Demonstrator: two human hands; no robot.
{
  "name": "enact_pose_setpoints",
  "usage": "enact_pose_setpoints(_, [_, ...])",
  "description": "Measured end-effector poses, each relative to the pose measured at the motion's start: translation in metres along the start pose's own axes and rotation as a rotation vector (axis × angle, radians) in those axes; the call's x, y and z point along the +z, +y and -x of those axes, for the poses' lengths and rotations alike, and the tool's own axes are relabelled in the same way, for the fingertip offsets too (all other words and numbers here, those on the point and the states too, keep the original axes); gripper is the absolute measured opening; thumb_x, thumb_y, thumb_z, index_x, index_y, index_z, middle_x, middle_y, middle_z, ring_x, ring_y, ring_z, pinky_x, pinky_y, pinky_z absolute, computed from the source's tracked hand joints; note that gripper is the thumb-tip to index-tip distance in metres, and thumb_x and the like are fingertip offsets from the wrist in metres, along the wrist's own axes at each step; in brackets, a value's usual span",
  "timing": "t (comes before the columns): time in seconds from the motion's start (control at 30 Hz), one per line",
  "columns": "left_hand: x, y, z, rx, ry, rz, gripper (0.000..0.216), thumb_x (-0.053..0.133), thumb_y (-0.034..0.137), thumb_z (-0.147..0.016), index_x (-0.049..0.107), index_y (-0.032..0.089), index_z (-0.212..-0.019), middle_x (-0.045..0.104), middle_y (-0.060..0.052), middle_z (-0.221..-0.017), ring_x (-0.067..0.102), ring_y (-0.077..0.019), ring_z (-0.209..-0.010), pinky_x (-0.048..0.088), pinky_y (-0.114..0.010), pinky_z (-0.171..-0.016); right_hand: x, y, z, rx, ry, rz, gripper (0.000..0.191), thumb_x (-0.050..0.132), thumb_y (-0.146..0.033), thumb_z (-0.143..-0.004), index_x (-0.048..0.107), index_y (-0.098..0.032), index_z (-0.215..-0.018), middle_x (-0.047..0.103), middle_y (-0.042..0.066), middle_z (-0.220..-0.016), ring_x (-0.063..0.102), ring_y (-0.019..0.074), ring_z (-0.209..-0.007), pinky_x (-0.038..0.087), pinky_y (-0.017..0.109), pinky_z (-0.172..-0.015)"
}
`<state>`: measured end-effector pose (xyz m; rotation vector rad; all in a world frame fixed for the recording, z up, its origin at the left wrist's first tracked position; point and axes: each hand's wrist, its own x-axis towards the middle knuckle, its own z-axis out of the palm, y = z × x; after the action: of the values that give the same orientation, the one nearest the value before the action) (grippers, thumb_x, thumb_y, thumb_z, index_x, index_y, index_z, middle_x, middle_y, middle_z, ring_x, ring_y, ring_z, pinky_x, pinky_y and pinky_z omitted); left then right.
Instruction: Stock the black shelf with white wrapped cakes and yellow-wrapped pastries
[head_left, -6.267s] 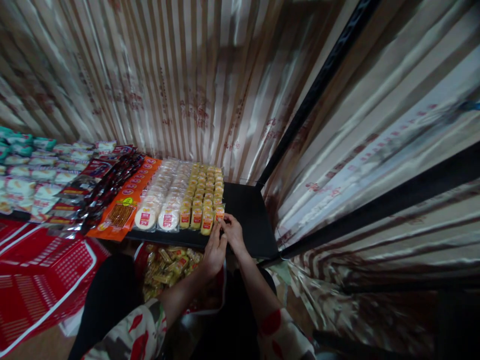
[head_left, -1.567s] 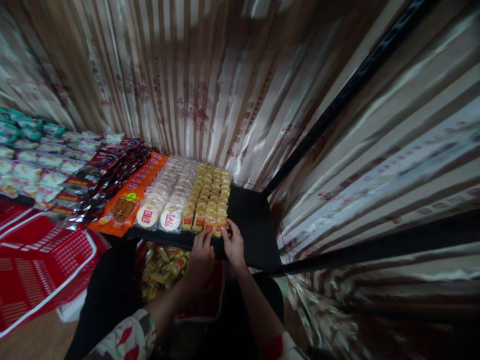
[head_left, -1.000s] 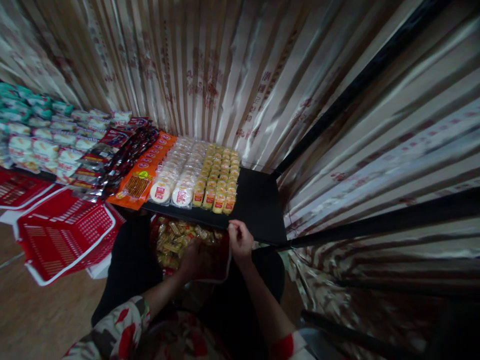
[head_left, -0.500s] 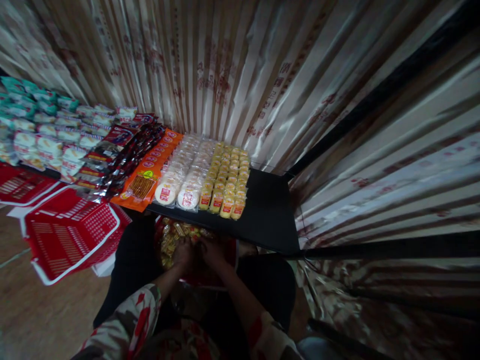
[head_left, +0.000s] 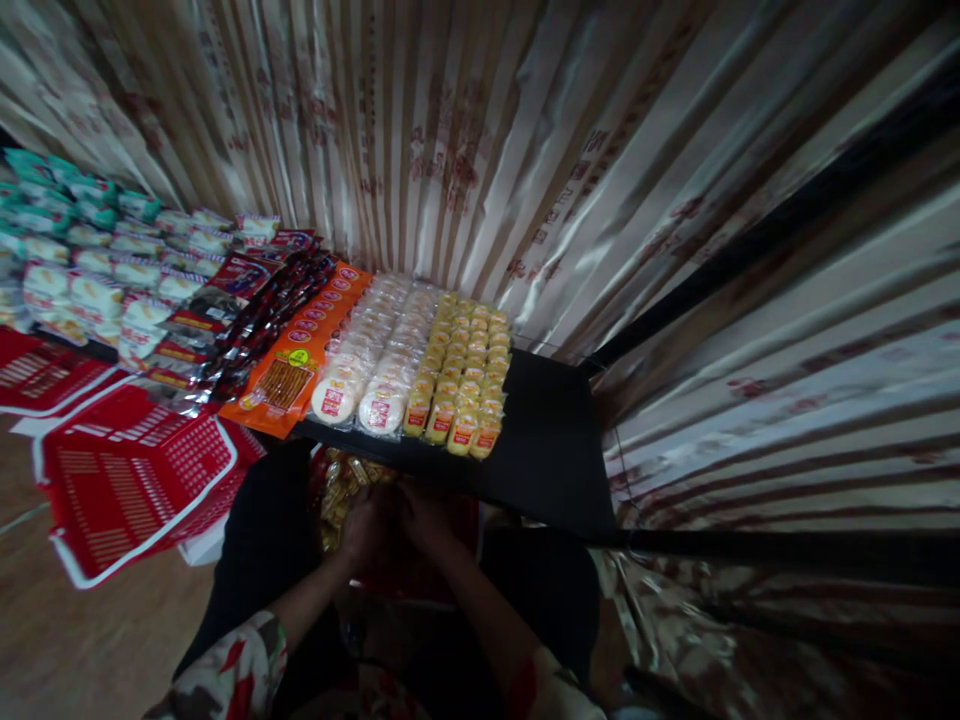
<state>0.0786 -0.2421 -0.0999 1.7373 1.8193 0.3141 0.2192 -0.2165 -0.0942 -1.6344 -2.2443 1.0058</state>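
Between my knees, partly under the shelf edge, a red basket [head_left: 471,530] holds many small gold-wrapped snack packets [head_left: 343,490]. My left hand [head_left: 366,522] reaches into it at the packets, its fingers curled and dim. Close beside it, my right hand [head_left: 424,520] is also down in the basket, its fingertips near those of my left. Shadow and the backs of the hands hide whatever the fingers touch. On the black shelf [head_left: 555,440] above stand rows of yellow wrapped cakes [head_left: 457,385] and round white crackers in clear wrap [head_left: 381,405].
An orange snack bag [head_left: 300,350] lies left of the crackers, then dark red packets [head_left: 217,310] and white and green bags [head_left: 97,295]. Red baskets with white handles [head_left: 142,480] stand on the floor at left. A striped curtain [head_left: 465,130] hangs behind; black poles [head_left: 720,230] cross at right.
My view has shifted slightly, so the shelf sits a little lower and farther right. Both hands stay in the basket, the left now closer to the right.
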Motion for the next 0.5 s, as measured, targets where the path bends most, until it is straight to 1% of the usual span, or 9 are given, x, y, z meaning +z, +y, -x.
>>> enact_pose_setpoints(0.07, [-0.011, 0.0, 0.006, 0.066, 0.006, 0.1, 0.031, 0.038, 0.009, -0.081, 0.06, 0.016, -0.102, 0.059, -0.009, -0.103, 0.057, -0.0171, -0.097, 0.046, -0.029, -0.086, -0.008, -0.006, 0.005, -0.033, -0.021, 0.002, 0.05, 0.048, -0.013, -0.078, 0.051, -0.022, -0.127, 0.052, 0.009, -0.132, 0.045, 0.0238, -0.125, 0.03, 0.042, -0.106])
enact_pose_setpoints(0.13, [-0.024, 0.002, 0.012, 0.159, 0.015, 0.213, 0.032, 0.038, 0.009, -0.08, 0.061, 0.018, -0.101, 0.057, -0.008, -0.103, 0.057, -0.0167, -0.097, 0.046, -0.029, -0.088, -0.017, -0.013, 0.01, -0.07, -0.047, -0.033, 0.048, 0.048, -0.013, -0.077, 0.054, -0.022, -0.124, 0.056, 0.009, -0.129, 0.049, 0.0241, -0.12, 0.034, 0.04, -0.103])
enact_pose_setpoints(0.2, [-0.037, 0.007, 0.017, 0.244, 0.019, 0.295, 0.031, 0.039, 0.012, -0.081, 0.063, 0.02, -0.099, 0.057, -0.007, -0.103, 0.056, -0.0166, -0.097, 0.047, -0.03, -0.089, -0.025, -0.018, 0.013, -0.11, -0.081, -0.101, 0.041, 0.046, -0.015, -0.078, 0.059, -0.022, -0.117, 0.063, 0.009, -0.119, 0.058, 0.0236, -0.109, 0.042, 0.036, -0.096])
enact_pose_setpoints(0.3, [-0.054, 0.019, 0.021, 0.294, 0.022, 0.335, 0.028, 0.041, 0.018, -0.083, 0.064, 0.021, -0.098, 0.058, -0.006, -0.1, 0.058, -0.0165, -0.095, 0.049, -0.03, -0.087, -0.037, -0.024, 0.016, -0.142, -0.114, -0.195, 0.033, 0.047, -0.017, -0.077, 0.065, -0.021, -0.105, 0.069, 0.008, -0.103, 0.065, 0.0227, -0.092, 0.049, 0.032, -0.082])
enact_pose_setpoints(0.4, [-0.068, 0.034, 0.022, 0.344, 0.026, 0.338, 0.028, 0.043, 0.016, -0.082, 0.064, 0.022, -0.098, 0.059, -0.006, -0.1, 0.059, -0.0162, -0.094, 0.05, -0.029, -0.084, -0.054, -0.028, 0.022, -0.126, -0.078, -0.252, 0.031, 0.05, -0.017, -0.076, 0.067, -0.02, -0.102, 0.071, 0.007, -0.097, 0.066, 0.0231, -0.086, 0.05, 0.033, -0.078])
enact_pose_setpoints(0.5, [-0.082, 0.053, 0.02, 0.442, 0.07, 0.376, 0.034, 0.043, 0.013, -0.08, 0.059, 0.022, -0.108, 0.059, -0.006, -0.107, 0.058, -0.0161, -0.1, 0.049, -0.029, -0.087, -0.078, -0.033, 0.034, -0.107, 0.009, -0.354, 0.032, 0.054, -0.019, -0.075, 0.066, -0.02, -0.104, 0.07, 0.006, -0.1, 0.065, 0.0226, -0.089, 0.049, 0.034, -0.082])
